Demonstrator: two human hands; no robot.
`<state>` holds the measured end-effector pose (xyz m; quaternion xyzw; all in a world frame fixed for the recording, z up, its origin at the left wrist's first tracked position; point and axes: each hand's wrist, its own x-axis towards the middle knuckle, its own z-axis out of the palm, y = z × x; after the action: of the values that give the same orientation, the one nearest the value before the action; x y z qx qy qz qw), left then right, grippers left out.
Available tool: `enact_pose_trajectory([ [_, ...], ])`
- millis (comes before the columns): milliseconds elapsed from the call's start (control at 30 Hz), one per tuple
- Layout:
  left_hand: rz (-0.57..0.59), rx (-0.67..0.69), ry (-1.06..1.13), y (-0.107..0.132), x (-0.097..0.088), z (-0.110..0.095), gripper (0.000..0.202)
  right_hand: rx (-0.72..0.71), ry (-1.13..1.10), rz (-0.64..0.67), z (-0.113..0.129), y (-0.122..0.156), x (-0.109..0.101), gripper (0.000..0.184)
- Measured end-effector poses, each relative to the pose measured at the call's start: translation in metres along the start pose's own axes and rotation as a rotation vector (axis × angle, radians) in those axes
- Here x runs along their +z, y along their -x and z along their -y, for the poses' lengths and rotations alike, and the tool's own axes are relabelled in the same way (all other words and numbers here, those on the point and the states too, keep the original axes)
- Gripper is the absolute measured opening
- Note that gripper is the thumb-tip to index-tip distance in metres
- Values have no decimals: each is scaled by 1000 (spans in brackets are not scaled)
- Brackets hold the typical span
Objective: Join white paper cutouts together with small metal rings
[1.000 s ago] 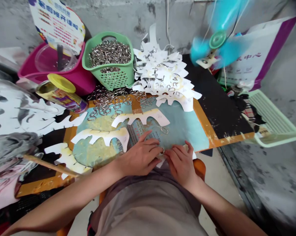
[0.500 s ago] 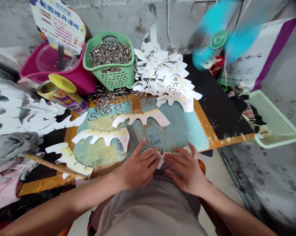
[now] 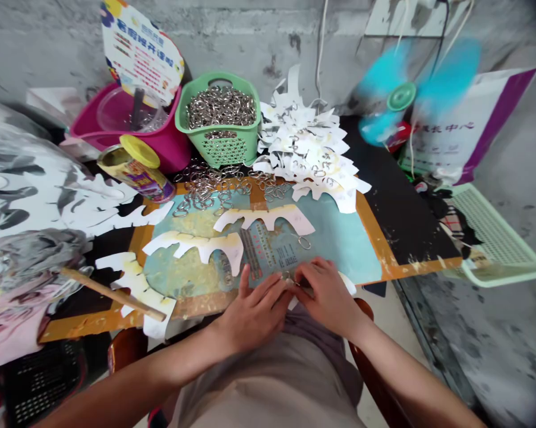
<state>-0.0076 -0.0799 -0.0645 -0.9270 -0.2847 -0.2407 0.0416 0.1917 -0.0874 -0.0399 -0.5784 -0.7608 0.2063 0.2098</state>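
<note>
My left hand and my right hand meet at the front of a worktable, their fingertips pinching a small metal ring. A white scalloped paper piece lies mostly hidden under my hands, with its ends showing on either side of my right hand. Farther up, two similar paper pieces lie on a teal printed mat. A single loose ring rests just above my fingers. Tangled metal rings lie at the mat's far edge.
A green basket full of rings and a heap of white paper pieces stand behind the mat. A can, pink tub, spinning teal fan, wooden stick, and pale green tray surround the table.
My hands have closed from spread, flat fingers to a pinch on the ring. The whole scene has shifted slightly right and down with my head.
</note>
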Motion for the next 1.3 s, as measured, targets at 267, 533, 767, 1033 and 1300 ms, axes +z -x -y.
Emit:
enact_pose_trajectory([
  [267, -8, -44, -4, 5, 1, -2, 35, 59, -278, 102, -13, 2, -15, 30],
  [533, 59, -76, 66, -2, -5, 0, 34, -290, 118, 105, -17, -12, -18, 11],
  [767, 191, -75, 156, -2, -7, 0, 37, -378, -21, 261, -29, -20, -25, 16],
  [1033, 160, -110, 172, 2, -3, -4, 37, -156, -48, 379, -15, -44, -29, 16],
  [1300, -96, -130, 196, 10, -1, -4, 34, -130, 217, 377, -7, -54, -33, 20],
])
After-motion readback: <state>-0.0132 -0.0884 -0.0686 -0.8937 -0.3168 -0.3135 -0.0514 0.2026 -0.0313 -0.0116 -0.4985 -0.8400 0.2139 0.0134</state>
